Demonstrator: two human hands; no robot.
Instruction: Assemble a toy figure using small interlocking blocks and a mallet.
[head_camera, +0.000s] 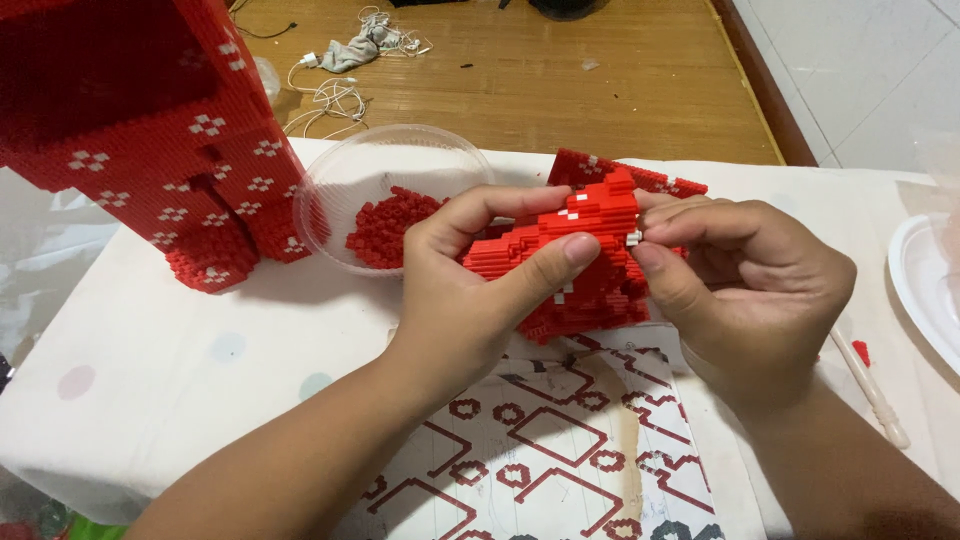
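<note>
A red block model section (590, 250), built of tiny bricks with a few white ones, is held above the table in the middle of the head view. My left hand (470, 280) grips it from the left, thumb across its front. My right hand (740, 280) sits at its right side, thumb and forefinger pinching a tiny white brick (634, 238) against the model's edge. Under the hands lies a printed instruction sheet (560, 440) with red outlines.
A large red brick structure (150, 120) with white flower dots stands at the back left. A clear plastic bowl (330, 180) holds loose red bricks (385, 225). A white plate (920, 290) lies at the right edge, a pale stick tool (872, 390) near it. Cables lie on the wooden floor (600, 80).
</note>
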